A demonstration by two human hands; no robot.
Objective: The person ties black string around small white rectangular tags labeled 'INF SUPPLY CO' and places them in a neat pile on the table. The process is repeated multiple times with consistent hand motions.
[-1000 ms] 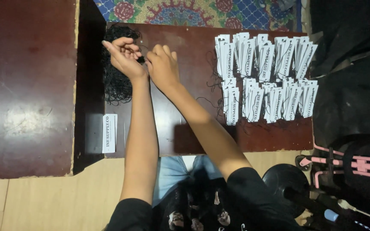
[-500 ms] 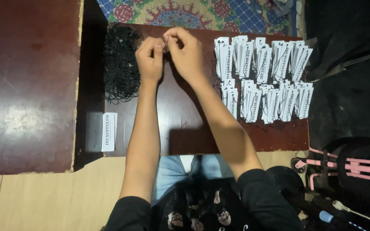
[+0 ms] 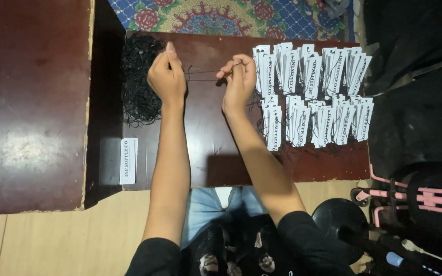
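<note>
Over the dark wooden table [image 3: 216, 153], my left hand [image 3: 166, 76] and my right hand [image 3: 239, 79] each pinch one end of a thin black string [image 3: 203, 72] stretched between them. A tangled heap of black strings [image 3: 140, 76] lies just left of my left hand. To the right of my right hand, two rows of white paper tags [image 3: 313, 94] with black strings on them lie overlapping on the table.
One loose white tag [image 3: 128, 160] lies at the table's front left corner. A larger dark table [image 3: 29, 102] stands to the left. A patterned rug [image 3: 231, 15] lies beyond. Black and pink gear [image 3: 415, 199] sits on the floor at right.
My hands moved from the string heap toward the table's middle, then drew apart, pulling a single string taut between them.
</note>
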